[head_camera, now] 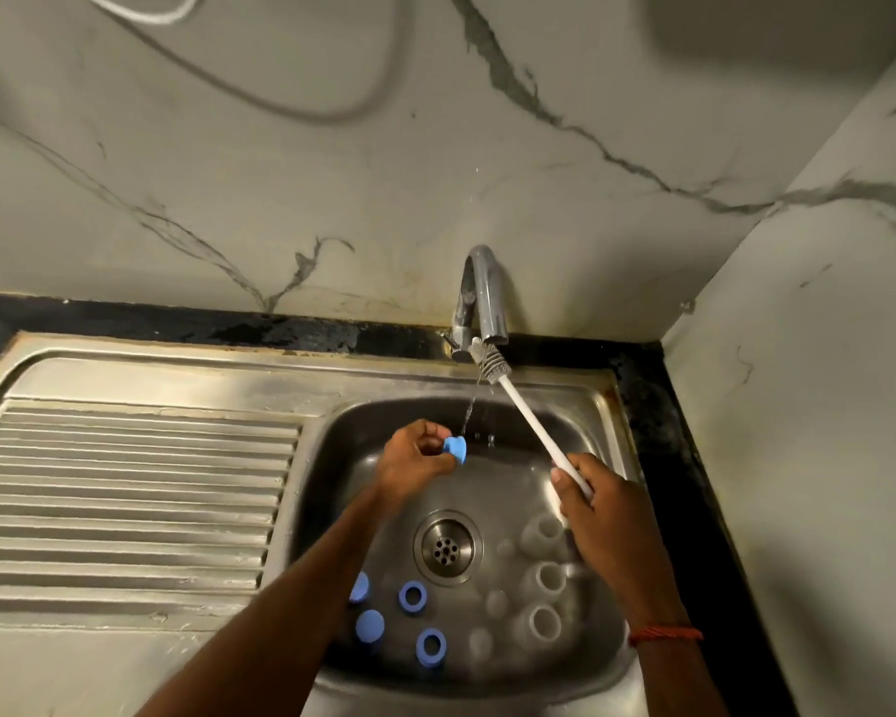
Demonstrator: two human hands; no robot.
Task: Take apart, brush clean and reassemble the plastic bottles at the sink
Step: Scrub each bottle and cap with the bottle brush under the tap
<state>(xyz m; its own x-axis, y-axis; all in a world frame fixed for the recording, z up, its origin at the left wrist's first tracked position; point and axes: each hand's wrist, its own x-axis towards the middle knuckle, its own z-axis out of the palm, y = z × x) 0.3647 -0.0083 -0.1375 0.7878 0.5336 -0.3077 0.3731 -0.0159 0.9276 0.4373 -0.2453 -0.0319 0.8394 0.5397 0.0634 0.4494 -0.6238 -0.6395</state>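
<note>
Right hand (590,504) grips the handle end of the white bottle brush (528,421), fingers curled round it. The long axis runs from 5 to 11 o'clock, with the bristle head pointing to 11 beneath the tap (484,297). Left hand (415,460) pinches a blue cap (456,450) just beside the falling water, over the sink (327,437). Clear bottles (541,579) lie at 4 o'clock from the drain (447,548).

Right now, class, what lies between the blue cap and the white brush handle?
In the head view, only the thin water stream falling from the tap; behind it, bare sink wall.
</note>
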